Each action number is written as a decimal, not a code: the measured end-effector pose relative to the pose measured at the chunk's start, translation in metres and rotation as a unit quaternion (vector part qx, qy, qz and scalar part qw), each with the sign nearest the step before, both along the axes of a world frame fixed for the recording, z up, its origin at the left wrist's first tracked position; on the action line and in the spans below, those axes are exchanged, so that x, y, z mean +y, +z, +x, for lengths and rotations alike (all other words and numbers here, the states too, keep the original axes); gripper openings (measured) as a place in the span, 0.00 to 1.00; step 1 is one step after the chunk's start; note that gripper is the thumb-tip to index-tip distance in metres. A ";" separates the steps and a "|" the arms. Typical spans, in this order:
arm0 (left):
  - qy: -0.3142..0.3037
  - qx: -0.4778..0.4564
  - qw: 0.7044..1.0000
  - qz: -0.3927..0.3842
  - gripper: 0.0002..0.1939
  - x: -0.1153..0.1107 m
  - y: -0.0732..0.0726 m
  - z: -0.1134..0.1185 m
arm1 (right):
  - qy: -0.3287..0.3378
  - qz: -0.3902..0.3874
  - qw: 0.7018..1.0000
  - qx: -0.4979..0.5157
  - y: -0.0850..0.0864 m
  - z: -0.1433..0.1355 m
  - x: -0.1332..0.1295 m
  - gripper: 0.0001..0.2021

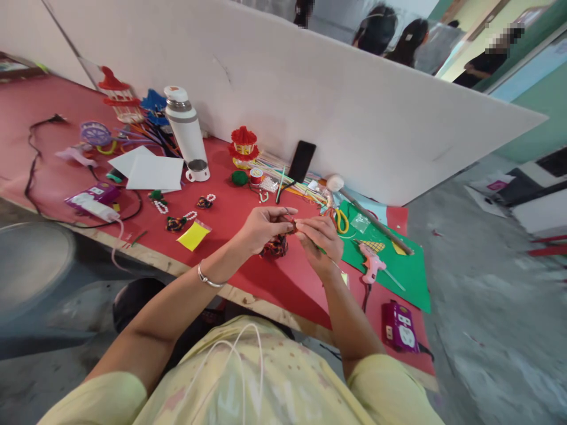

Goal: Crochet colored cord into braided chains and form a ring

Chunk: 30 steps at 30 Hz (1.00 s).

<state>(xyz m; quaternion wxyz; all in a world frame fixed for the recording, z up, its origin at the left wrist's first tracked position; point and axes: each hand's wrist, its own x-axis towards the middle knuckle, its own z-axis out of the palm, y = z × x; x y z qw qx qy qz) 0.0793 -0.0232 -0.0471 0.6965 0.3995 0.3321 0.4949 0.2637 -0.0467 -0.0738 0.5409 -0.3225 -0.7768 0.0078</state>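
My left hand [262,229] and my right hand [322,239] meet over the red table [261,283], fingertips nearly touching. The fingers of both are pinched on a small dark red piece [291,226] between them, too small to make out fully. Below my left fingers hangs a dark bundle with orange and red strands [274,247], partly hidden by the hand. To the left lie dark flower-like pieces [175,223] with white bead loops, and a yellow packet [194,235].
A white flask [188,133], its cup, white cards [155,171] and a purple power strip [95,198] stand left. A black phone [302,160] leans on the white partition [354,106]. A pink glue gun [372,264] and yellow scissors [342,221] lie right. People are beyond the partition.
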 end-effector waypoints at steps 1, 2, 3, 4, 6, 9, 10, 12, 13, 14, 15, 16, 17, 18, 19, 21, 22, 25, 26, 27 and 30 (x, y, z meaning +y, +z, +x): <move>0.024 0.003 1.000 0.016 0.26 -0.001 -0.001 0.003 | -0.022 0.009 1.000 -0.014 -0.002 0.000 0.000 0.16; 0.051 0.004 0.998 0.030 0.26 -0.002 -0.001 0.007 | -0.049 0.019 0.998 -0.021 -0.005 -0.002 0.000 0.17; 0.075 0.005 0.996 0.041 0.27 -0.003 -0.001 0.011 | -0.078 0.032 0.996 -0.021 -0.008 -0.005 0.000 0.19; 0.092 0.003 0.995 0.046 0.27 -0.004 0.000 0.015 | -0.104 0.046 0.993 -0.016 -0.011 -0.008 0.000 0.20; 0.096 -0.012 0.995 0.034 0.29 -0.006 0.002 0.018 | -0.137 0.077 0.987 0.009 -0.016 -0.015 0.001 0.20; 0.042 -0.059 0.997 -0.022 0.30 -0.007 0.007 0.012 | -0.111 0.099 0.988 0.048 -0.017 -0.019 0.005 0.18; 0.019 -0.071 0.996 -0.041 0.29 -0.007 0.009 0.008 | -0.082 0.093 0.991 0.058 -0.016 -0.018 0.007 0.16; -0.020 -0.080 0.995 -0.060 0.29 -0.005 0.011 -0.003 | -0.008 0.064 0.995 0.072 -0.010 -0.012 0.012 0.12; -0.031 -0.080 0.995 -0.059 0.29 -0.004 0.012 -0.008 | 0.028 0.044 0.996 0.077 -0.006 -0.008 0.014 0.12; -0.036 -0.077 0.995 -0.054 0.28 -0.002 0.013 -0.012 | 0.060 0.024 0.995 0.078 -0.002 -0.003 0.015 0.12; -0.037 -0.071 0.996 -0.048 0.28 -0.001 0.014 -0.015 | 0.084 0.007 0.994 0.074 0.002 0.002 0.017 0.12; -0.039 -0.063 0.996 -0.042 0.28 0.000 0.015 -0.018 | 0.101 -0.007 0.993 0.065 0.006 0.007 0.017 0.12; -0.043 -0.053 0.997 -0.038 0.28 0.001 0.015 -0.020 | 0.109 -0.017 0.993 0.052 0.010 0.012 0.017 0.13; -0.048 -0.042 0.997 -0.035 0.28 0.001 0.016 -0.021 | 0.111 -0.025 0.993 0.038 0.013 0.016 0.016 0.13; -0.056 -0.030 0.997 -0.033 0.28 0.002 0.017 -0.022 | 0.112 -0.030 0.993 0.025 0.016 0.019 0.015 0.13; -0.068 -0.010 0.997 -0.028 0.28 0.003 0.017 -0.023 | 0.120 -0.036 0.992 0.007 0.022 0.024 0.013 0.14; -0.072 -0.002 0.997 -0.026 0.27 0.004 0.018 -0.024 | 0.128 -0.040 0.991 0.002 0.024 0.026 0.012 0.14; -0.087 0.016 0.996 -0.015 0.24 0.007 0.020 -0.026 | 0.156 -0.056 0.986 -0.001 0.031 0.030 0.011 0.15; -0.094 0.023 0.995 -0.010 0.23 0.008 0.021 -0.027 | 0.164 -0.065 0.984 -0.002 0.033 0.031 0.011 0.15; -0.103 0.030 0.994 -0.004 0.22 0.009 0.022 -0.028 | 0.172 -0.074 0.982 -0.002 0.036 0.032 0.011 0.15; -0.130 0.051 0.990 0.006 0.20 0.012 0.025 -0.031 | 0.190 -0.105 0.976 0.017 0.042 0.036 0.012 0.11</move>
